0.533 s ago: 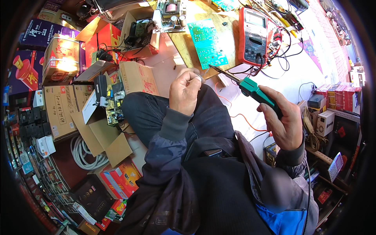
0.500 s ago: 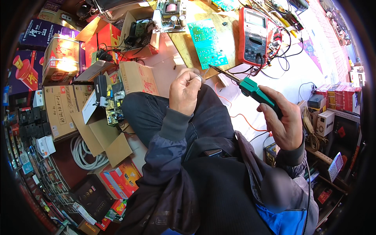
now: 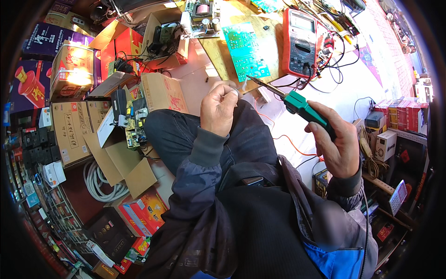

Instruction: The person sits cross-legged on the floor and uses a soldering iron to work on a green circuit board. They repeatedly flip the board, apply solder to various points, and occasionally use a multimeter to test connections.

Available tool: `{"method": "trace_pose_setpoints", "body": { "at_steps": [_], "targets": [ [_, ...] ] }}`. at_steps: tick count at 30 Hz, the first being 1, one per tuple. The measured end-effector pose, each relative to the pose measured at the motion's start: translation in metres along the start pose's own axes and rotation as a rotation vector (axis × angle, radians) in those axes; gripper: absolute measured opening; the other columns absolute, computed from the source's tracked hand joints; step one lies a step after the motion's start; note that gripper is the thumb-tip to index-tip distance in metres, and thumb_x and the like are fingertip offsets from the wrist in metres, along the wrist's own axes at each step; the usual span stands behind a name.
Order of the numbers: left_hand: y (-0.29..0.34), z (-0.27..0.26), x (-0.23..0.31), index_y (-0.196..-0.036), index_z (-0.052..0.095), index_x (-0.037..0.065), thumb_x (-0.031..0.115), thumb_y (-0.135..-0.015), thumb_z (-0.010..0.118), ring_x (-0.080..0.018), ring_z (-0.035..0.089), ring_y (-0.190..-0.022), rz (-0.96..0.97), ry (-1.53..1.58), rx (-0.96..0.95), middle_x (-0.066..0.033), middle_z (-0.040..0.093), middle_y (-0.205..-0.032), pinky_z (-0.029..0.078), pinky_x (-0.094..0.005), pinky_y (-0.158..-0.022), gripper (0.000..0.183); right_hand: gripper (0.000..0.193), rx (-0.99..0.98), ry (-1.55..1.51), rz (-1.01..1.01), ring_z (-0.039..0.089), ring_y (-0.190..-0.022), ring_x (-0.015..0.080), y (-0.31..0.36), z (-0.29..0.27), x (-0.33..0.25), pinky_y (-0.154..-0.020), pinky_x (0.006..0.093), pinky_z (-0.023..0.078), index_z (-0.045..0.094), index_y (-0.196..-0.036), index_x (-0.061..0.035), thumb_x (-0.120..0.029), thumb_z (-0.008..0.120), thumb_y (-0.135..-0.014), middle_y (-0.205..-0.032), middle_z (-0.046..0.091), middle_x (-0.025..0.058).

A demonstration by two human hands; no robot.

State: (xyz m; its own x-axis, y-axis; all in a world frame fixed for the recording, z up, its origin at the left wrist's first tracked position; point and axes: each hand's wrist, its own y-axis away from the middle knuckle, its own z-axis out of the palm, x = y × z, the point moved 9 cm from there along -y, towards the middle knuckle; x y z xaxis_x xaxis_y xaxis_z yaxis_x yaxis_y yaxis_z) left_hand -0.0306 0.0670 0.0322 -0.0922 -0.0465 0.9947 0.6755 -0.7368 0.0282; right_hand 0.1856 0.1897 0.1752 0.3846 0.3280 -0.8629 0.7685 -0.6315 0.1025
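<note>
My right hand point(image 3: 338, 144) is wrapped round the green handle of a soldering iron point(image 3: 301, 106). Its dark tip points left, at the near edge of a green circuit board point(image 3: 245, 53) lying on a wooden board point(image 3: 218, 56). Just left of the tip, my left hand point(image 3: 219, 108) is closed in a pinch on a thin solder wire point(image 3: 240, 90), mostly hidden by the fingers. A pale wisp like smoke rises between the fingertips and the tip.
Right of the circuit board lies a red multimeter point(image 3: 301, 44) with tangled leads. A second board with a transformer point(image 3: 203, 21) stands at the back. Cardboard boxes point(image 3: 165, 95) and a populated circuit board point(image 3: 136, 118) are at left. An orange wire point(image 3: 292, 143) crosses the floor.
A whitish wisp now shows by the iron's tip. The tip has shifted very slightly to the left and up; both hands are otherwise nearly still.
</note>
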Motion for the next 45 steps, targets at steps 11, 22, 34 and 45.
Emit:
{"method": "trace_pose_setpoints", "body": {
  "at_steps": [11,22,34,45],
  "targets": [
    [0.004,0.001,0.005,-0.085,0.063,-0.005,0.009,-0.097,0.058,-0.0092,0.056,-0.085,-0.009,0.065,-0.005,-0.008,0.061,-0.111,0.048,-0.026,-0.078,0.019,0.04,0.039,-0.107,0.102,0.052,-0.055,0.003,0.006,-0.008,0.007,-0.05,0.0204,0.042,0.06,-0.141,0.002,-0.003,0.06,-0.101,-0.088,0.071,0.0073],
    [0.004,0.0,0.002,-0.088,0.066,-0.001,0.013,-0.096,0.057,-0.0119,0.058,-0.093,-0.075,-0.033,-0.031,-0.0109,0.062,-0.119,0.047,-0.0287,-0.087,0.019,0.046,0.147,-0.449,0.202,0.052,-0.047,0.0044,0.021,-0.015,0.038,-0.041,0.0174,0.035,0.052,-0.146,0.005,-0.01,0.054,-0.103,-0.093,0.07,0.0141],
    [0.006,-0.004,-0.004,-0.088,0.067,0.002,0.01,-0.096,0.056,-0.0177,0.064,-0.104,-0.077,0.118,-0.032,-0.0113,0.064,-0.12,0.047,-0.0325,-0.09,0.016,0.045,0.041,-0.586,0.281,0.057,-0.052,0.006,0.026,-0.002,0.052,-0.048,0.0189,0.043,0.05,-0.148,0.0023,-0.007,0.051,-0.104,-0.093,0.07,0.0118],
    [0.011,-0.019,-0.004,-0.091,0.067,0.001,0.011,-0.095,0.056,-0.0229,0.065,-0.106,-0.108,0.281,0.035,-0.0171,0.066,-0.124,0.049,-0.0356,-0.095,0.016,0.044,0.129,-0.682,0.303,0.051,-0.051,0.0054,0.029,-0.009,0.073,-0.047,0.0196,0.038,0.053,-0.143,0.0025,-0.012,0.056,-0.102,-0.091,0.067,0.0098]
  ]
}}
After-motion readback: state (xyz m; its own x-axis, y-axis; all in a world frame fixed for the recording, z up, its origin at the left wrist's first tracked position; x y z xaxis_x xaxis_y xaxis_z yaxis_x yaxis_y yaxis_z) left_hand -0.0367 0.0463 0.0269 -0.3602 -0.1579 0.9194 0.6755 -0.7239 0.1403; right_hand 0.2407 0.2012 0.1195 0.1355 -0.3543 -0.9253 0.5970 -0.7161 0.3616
